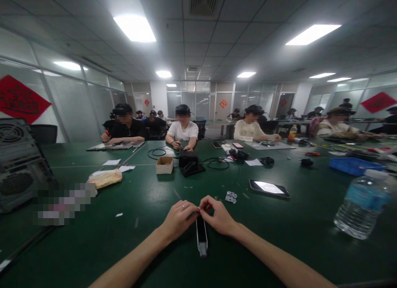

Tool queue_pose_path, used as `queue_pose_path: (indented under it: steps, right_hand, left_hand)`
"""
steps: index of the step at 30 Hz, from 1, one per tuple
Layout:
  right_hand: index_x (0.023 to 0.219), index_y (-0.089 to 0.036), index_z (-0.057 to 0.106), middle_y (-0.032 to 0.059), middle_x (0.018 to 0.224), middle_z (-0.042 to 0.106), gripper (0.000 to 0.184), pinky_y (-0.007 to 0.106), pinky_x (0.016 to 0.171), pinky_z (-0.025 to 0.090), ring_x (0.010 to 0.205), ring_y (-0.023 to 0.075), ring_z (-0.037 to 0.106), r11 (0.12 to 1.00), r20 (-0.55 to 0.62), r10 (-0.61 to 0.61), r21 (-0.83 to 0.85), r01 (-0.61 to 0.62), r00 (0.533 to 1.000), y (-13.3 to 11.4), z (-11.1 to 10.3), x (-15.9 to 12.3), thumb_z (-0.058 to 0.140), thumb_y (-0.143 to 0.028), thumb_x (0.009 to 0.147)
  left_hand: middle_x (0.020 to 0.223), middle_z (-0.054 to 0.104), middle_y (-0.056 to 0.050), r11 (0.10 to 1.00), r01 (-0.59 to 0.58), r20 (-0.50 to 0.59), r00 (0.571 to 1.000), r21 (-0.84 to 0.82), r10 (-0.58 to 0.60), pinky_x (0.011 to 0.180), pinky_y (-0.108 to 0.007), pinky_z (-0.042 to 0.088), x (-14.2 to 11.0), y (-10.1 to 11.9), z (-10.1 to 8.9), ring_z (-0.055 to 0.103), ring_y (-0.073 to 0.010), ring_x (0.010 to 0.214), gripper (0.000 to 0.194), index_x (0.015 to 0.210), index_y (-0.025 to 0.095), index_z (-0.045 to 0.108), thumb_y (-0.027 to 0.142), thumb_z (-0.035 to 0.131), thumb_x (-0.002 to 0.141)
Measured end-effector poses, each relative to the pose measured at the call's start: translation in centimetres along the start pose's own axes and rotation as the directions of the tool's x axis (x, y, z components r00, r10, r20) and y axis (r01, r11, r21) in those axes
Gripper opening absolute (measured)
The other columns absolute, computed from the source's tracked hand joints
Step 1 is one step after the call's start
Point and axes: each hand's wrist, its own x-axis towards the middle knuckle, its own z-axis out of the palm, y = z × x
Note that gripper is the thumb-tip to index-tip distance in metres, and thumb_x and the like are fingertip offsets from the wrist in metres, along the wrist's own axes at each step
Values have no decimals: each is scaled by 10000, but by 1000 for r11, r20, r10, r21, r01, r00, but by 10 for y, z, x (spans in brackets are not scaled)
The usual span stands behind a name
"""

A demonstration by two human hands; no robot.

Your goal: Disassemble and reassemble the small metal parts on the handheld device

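Note:
My left hand [179, 220] and my right hand [218, 215] meet at the fingertips over the green table, pinching something small at the top end of a narrow black strip [201, 234]. The strip hangs down between my wrists, with a pale metal tip at its lower end. The fingers hide the exact spot of the grip. Just beyond my right hand lie a small metal hinge plate [231, 197] and a few tiny screws [216, 198]. A smartphone [269, 188] rests further right.
The green table [93, 246] holds a water bottle [362, 205], a blue tray [356, 166], a cardboard box [164, 165], a black device with cables [187, 158] and a computer case [18, 164]. Several people sit working across the table.

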Motion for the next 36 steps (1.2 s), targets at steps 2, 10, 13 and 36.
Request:
queue_pose_path:
  steps: [2,10,13,36]
  right_hand:
    - [888,-179,542,22,841,603,79,262,676,485,727,133,557,997,2,-32,-71,32,999,5,-3,1,529,-168,810]
    - [1069,-166,575,78,1059,584,239,341,841,470,961,196,547,932,78,40,-363,-9,996,36,-27,3,552,-248,846]
    - [1053,-178,600,68,1038,603,220,339,844,463,955,192,551,914,157,76,-406,-6,985,43,-27,1,521,-290,881]
    - [960,-182,635,39,907,632,147,300,752,466,836,165,562,921,212,16,-384,68,977,44,-21,2,532,-243,875]
  left_hand:
    - [855,673,-41,1000,19,-8,1000,9,-19,730,-281,482,0,-2,0,615,-151,774,183,923,192,619,256,450,948]
    - [897,662,-20,953,295,121,946,74,-302,724,-265,479,0,-13,-3,612,-159,806,88,910,192,592,186,506,893]
    - [901,655,-10,936,346,190,916,71,-353,718,-261,470,-2,-15,-2,608,-157,803,79,908,200,578,191,501,894]
    - [898,649,-8,915,393,232,885,92,-404,723,-257,451,-2,-18,-2,607,-159,797,101,915,209,563,216,464,901]
